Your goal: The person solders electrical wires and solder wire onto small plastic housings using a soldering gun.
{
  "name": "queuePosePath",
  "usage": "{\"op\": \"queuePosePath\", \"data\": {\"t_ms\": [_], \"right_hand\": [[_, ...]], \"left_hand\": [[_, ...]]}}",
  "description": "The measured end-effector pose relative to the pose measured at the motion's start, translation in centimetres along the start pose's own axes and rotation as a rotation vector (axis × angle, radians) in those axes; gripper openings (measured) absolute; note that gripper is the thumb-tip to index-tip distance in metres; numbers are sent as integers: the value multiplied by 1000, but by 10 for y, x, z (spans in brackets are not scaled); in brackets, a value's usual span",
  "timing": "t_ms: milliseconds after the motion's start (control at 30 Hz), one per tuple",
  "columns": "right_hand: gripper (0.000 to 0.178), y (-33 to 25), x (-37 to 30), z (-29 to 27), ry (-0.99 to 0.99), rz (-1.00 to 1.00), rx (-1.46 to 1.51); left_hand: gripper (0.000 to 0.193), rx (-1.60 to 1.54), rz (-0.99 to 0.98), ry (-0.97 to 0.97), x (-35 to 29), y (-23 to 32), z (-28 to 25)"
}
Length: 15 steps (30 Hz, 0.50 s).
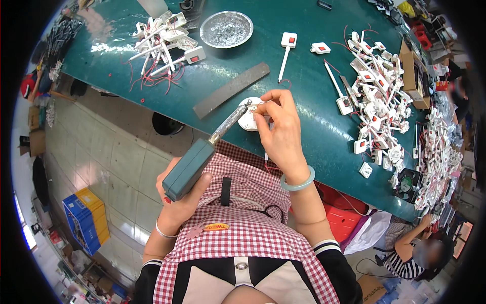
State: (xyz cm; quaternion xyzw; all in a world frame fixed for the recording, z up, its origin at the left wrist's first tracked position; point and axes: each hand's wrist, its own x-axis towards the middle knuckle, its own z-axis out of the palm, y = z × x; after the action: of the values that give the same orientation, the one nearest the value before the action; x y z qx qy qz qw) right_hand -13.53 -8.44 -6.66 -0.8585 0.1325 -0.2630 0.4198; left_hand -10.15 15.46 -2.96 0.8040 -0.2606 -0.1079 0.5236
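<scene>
Fingertips [260, 107] of the right hand [281, 129] pinch a small white part [264, 106] and steady it over a round white disc [248, 121] at the near edge of the green table [304, 101], so the piece sits fixed where the tool can meet it. Its thumb and forefinger press together on the part while the other fingers curl loosely behind. Across from them, the left hand [179, 195] wraps its fingers closed round the teal handle of a soldering iron [202, 157], held low and angled upward so that the metal tip [246, 106] lands right at the pinched part; the grip far back on the handle seems to keep the fingers away from the hot end. A pale green bangle [298, 182] rides on the right wrist and a thin silver bracelet [164, 233] on the left. Just beyond the work lies a flat grey strip [231, 89], and farther off a shallow metal dish [226, 29]. To the right a large heap of white switch parts with red wires [377, 96] lies within easy reach, while another such pile [164, 40] rests at the far left. Another person [422, 251] sits at the lower right.
</scene>
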Motion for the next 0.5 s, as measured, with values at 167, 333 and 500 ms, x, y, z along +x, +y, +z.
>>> {"op": "queuePosePath", "data": {"t_ms": [167, 333, 500], "right_hand": [[7, -4, 4, -3, -47, 22, -43], [3, -7, 4, -2, -43, 61, -6], [3, -6, 6, -3, -54, 48, -8]], "left_hand": [[24, 0, -8, -24, -1, 5, -2], [22, 11, 22, -45, 4, 12, 0], [21, 78, 31, -45, 6, 17, 1]]}}
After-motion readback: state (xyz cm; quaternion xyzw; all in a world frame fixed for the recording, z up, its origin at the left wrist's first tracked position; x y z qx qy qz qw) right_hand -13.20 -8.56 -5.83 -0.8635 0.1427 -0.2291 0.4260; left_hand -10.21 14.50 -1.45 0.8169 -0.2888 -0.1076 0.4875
